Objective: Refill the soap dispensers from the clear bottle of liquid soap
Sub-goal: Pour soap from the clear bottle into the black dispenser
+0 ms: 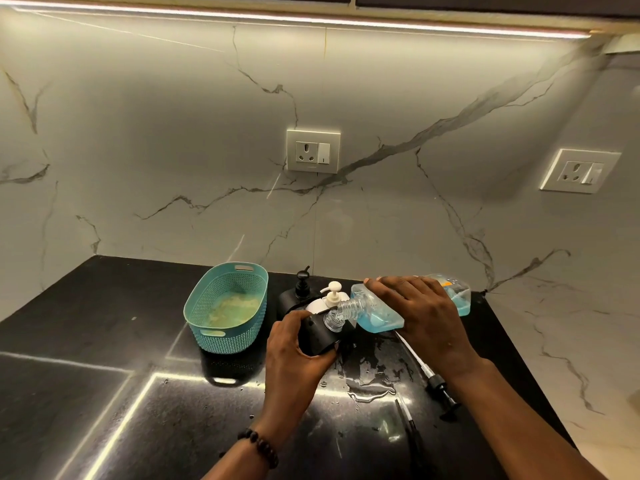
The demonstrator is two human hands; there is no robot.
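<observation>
Fingers [294,336]: left hand [294,351] curls around black dispenser [317,336], steadying it.
Right hand [422,313]: grips tilted clear bottle [377,310], neck over dispenser opening, for pouring.

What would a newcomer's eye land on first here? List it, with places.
The clear bottle of blue soap, tipped sideways in the right hand at centre, its neck at the black dispenser that the left hand grips. Left of them a teal basket stands on the black counter. In front, a wet spill glints, with a loose pump lying to its right.
</observation>
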